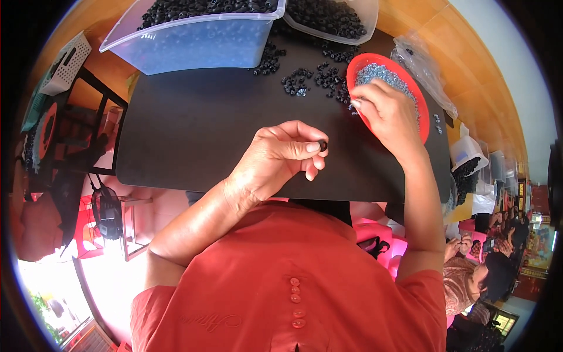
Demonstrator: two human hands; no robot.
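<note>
Red cloth fills the bottom centre of the frame: a shirt (234, 276) with a row of matching buttons and a line of stitched script in its own colour, left of the buttons. Just above, at the middle of the frame, the left grip (281, 149) pinches one black cap (323, 145) between thumb and forefinger, its other fingers curled below. The cap sits at the very tips, on the right side of that grip, above the bare counter (223, 129). It is short and partly covered; which way its long axis points is too small to tell.

Right of centre, the right grip (390, 111) is bent over a red bowl (419, 91), thumb and fingertips close together at the left rim; whether they pinch anything, I cannot tell. Silver pieces (381, 73) fill the bowl, and a few more (438, 124) lie just right of it. Loose caps (331, 79) are scattered left of the bowl.

Beyond, at top centre-left, stands a big tub (199, 44) heaped with caps, its pale side mark too small to read. A smaller tub (369, 23) of caps is beside it, and a clear bag (425, 64) lies at upper right.
</note>
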